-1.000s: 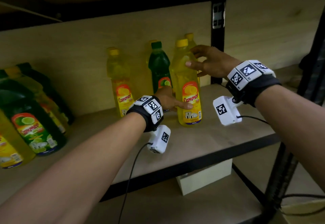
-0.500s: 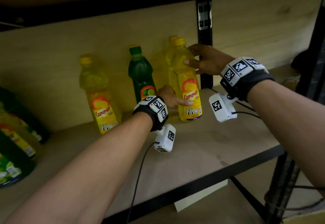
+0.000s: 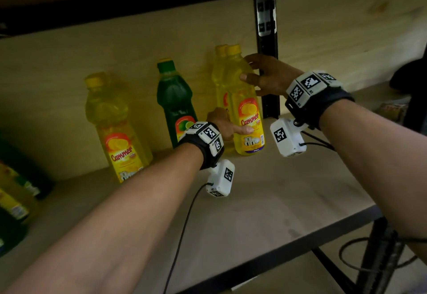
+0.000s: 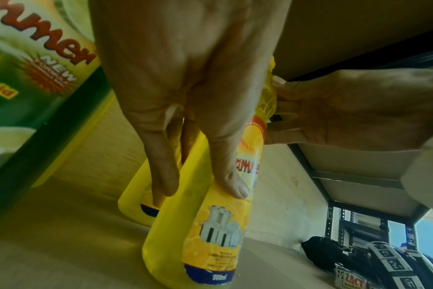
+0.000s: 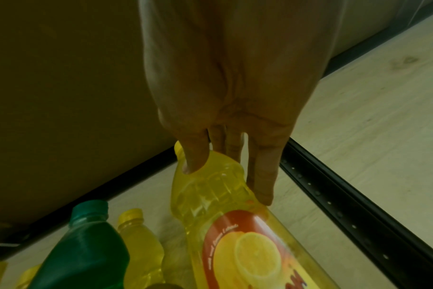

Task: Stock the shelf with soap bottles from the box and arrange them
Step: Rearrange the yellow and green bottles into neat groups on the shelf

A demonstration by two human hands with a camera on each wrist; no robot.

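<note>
A yellow soap bottle [image 3: 248,113] with an orange lemon label stands upright on the wooden shelf [image 3: 265,201], near the black upright post [image 3: 268,39]. My right hand [image 3: 251,72] grips its shoulder, thumb in front and fingers behind [image 5: 225,181]. My left hand [image 3: 233,128] holds its lower body, thumb across the label [image 4: 200,187]. A second yellow bottle [image 3: 219,74] stands right behind it. A green bottle [image 3: 175,99] and another yellow bottle [image 3: 115,127] stand further left along the back wall.
More green and yellow bottles [image 3: 16,196] crowd the far left end of the shelf. A dark object [image 3: 409,79] lies beyond the post on the neighbouring shelf. Cables hang below the front edge [image 3: 300,243]. Bare board lies in front of the bottles.
Both hands have moved the held yellow bottle right and back, away from the green bottle and toward the post. The head view has swung right.
</note>
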